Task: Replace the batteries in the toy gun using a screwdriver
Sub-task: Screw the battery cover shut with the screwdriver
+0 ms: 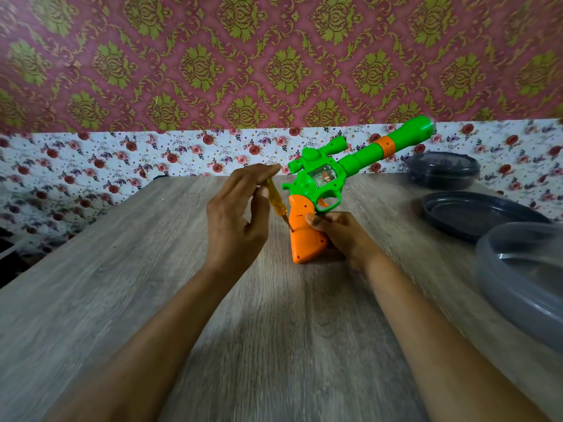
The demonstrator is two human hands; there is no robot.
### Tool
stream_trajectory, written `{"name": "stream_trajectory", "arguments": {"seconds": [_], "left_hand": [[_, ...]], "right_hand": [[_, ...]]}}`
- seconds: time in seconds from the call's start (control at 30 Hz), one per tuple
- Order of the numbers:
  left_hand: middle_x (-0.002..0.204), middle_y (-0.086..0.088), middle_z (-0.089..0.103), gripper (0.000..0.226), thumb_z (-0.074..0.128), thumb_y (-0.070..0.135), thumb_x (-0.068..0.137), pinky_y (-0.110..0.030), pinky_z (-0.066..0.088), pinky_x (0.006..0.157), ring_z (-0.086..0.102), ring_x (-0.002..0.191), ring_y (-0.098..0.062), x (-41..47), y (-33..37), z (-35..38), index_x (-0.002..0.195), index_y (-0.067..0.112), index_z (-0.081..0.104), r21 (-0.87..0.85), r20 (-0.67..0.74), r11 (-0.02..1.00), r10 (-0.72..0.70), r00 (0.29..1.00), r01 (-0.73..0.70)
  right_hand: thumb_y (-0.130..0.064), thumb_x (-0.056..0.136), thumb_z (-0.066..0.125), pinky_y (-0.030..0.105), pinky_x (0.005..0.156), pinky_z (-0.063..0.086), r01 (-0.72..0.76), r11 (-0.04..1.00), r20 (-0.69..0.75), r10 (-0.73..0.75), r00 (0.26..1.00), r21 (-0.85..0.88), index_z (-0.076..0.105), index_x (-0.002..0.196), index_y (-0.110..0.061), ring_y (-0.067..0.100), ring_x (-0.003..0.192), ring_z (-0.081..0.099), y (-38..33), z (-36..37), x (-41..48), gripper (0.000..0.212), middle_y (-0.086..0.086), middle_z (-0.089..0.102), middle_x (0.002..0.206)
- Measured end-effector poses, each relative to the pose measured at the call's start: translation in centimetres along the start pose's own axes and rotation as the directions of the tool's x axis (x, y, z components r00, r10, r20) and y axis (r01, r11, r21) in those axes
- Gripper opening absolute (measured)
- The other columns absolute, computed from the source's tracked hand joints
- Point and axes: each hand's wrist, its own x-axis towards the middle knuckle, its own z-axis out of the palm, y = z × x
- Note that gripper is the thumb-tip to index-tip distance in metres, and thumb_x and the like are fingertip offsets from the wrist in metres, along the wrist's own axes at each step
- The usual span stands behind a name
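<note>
Where a wall [274,56] papered in pink with gold-green medallions meets a lower band of flowered paper [122,159], a grey wood-grain table [122,269] starts and fills the lower half of the view. Three round containers sit along its right side: nearest, a large clear grey dish [524,278] cut off by the frame edge; behind it, a dark plate [475,214]; farthest back, near the wall, a dark tub [443,170] with a lid on.

Near the middle of the table stands a toy gun [323,178], green with an orange handle [304,236]. The base of its handle rests on the tabletop, and its long barrel slants up and to the right, toward the wall.

Two bare forearms reach in from the bottom. The right hand [338,236] grips the handle from the right side, thumb across its near face and fingers curled behind. The left hand [237,214], just to the left of the gun, pinches a small screwdriver [275,202] with a clear yellow handle between its fingers and thumb. The tool slants down to the right, and its tip touches the rear edge of the orange handle.
</note>
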Motion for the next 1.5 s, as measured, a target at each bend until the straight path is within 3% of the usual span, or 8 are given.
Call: {"name": "stream_trajectory", "arguments": {"seconds": [0.17,0.3,0.53,0.7,0.9,1.07,1.23,1.5], "left_hand": [[0.109,-0.004,0.051,0.025,0.059,0.014,0.089,-0.018,0.049,0.079,0.055,0.096,-0.006,-0.08,0.07,0.17,0.113,0.011,0.064,-0.042,0.024,0.998,0.04,0.999,-0.039],[0.099,-0.001,0.051,0.026,0.06,0.006,0.089,-0.012,0.047,0.074,0.05,0.089,0.01,0.03,-0.33,0.09,0.115,0.006,0.063,0.001,-0.012,0.999,0.04,0.999,-0.04],[0.118,-0.002,0.06,0.032,0.046,-0.006,0.091,-0.015,0.043,0.096,0.053,0.115,0.0,0.01,0.01,0.05,0.117,0.004,0.062,-0.011,0.016,0.999,0.036,0.999,-0.036],[0.103,-0.003,0.05,0.021,0.056,0.012,0.09,-0.029,0.052,0.073,0.054,0.093,-0.012,-0.11,-0.12,0.26,0.107,0.005,0.067,-0.006,0.005,0.999,0.046,0.999,-0.046],[0.111,0.002,0.058,0.035,0.048,0.002,0.095,-0.006,0.042,0.083,0.055,0.096,0.008,-0.06,-0.14,0.23,0.128,0.013,0.047,-0.002,-0.005,0.999,-0.035,0.999,0.035],[0.124,-0.005,0.058,0.029,0.049,0.002,0.094,-0.022,0.046,0.096,0.054,0.118,-0.012,-0.09,-0.07,0.21,0.12,0.006,0.06,0.007,0.032,1.0,0.008,0.999,-0.008],[0.104,-0.005,0.05,0.02,0.058,0.01,0.09,-0.013,0.043,0.079,0.045,0.099,0.011,-0.07,-0.28,0.3,0.107,0.007,0.067,0.036,-0.019,0.999,0.042,0.999,-0.041],[0.115,-0.011,0.062,0.031,0.047,-0.008,0.091,-0.014,0.043,0.092,0.055,0.11,-0.011,-0.01,-0.26,0.07,0.116,0.002,0.063,0.056,-0.016,0.998,0.009,1.0,-0.008]], "right_hand": [[-0.026,0.087,0.061,0.039,0.077,0.044,0.008,1.0,-0.004,-0.008,1.0,0.008,0.063,0.075,-0.013,0.021,0.074,0.048,-0.04,0.09,-0.07,0.017,0.007,0.052,0.071],[-0.028,0.086,0.061,0.051,0.09,0.047,0.0,1.0,0.003,-0.001,1.0,0.007,0.064,0.081,-0.013,0.023,0.082,0.052,-0.04,0.1,-0.03,0.016,0.01,0.057,0.079],[-0.026,0.088,0.06,0.038,0.082,0.045,-0.004,1.0,0.005,0.004,1.0,0.006,0.063,0.076,-0.016,0.021,0.079,0.054,-0.18,0.02,-0.28,0.016,0.006,0.059,0.075],[-0.024,0.088,0.059,0.035,0.077,0.043,0.003,1.0,0.004,-0.003,1.0,0.006,0.061,0.073,-0.018,0.017,0.07,0.051,-0.34,0.01,-0.46,0.016,0.002,0.056,0.069],[-0.025,0.088,0.059,0.044,0.088,0.047,0.006,1.0,0.011,-0.006,1.0,0.01,0.063,0.079,-0.015,0.022,0.085,0.054,-0.33,0.09,-0.52,0.014,0.011,0.061,0.084],[-0.024,0.088,0.059,0.049,0.094,0.046,-0.004,1.0,0.018,0.004,1.0,0.016,0.063,0.081,-0.016,0.023,0.089,0.055,-0.49,0.14,-0.59,0.012,0.012,0.061,0.089],[-0.026,0.088,0.06,0.051,0.094,0.046,-0.011,1.0,0.0,0.011,1.0,-0.002,0.064,0.089,-0.009,0.023,0.087,0.054,-0.42,0.11,-0.55,0.017,0.014,0.06,0.088],[-0.027,0.088,0.059,0.043,0.093,0.047,-0.02,1.0,0.001,0.02,1.0,0.002,0.064,0.102,-0.008,0.026,0.093,0.059,-0.6,0.14,-0.76,0.024,0.012,0.063,0.095]]}}
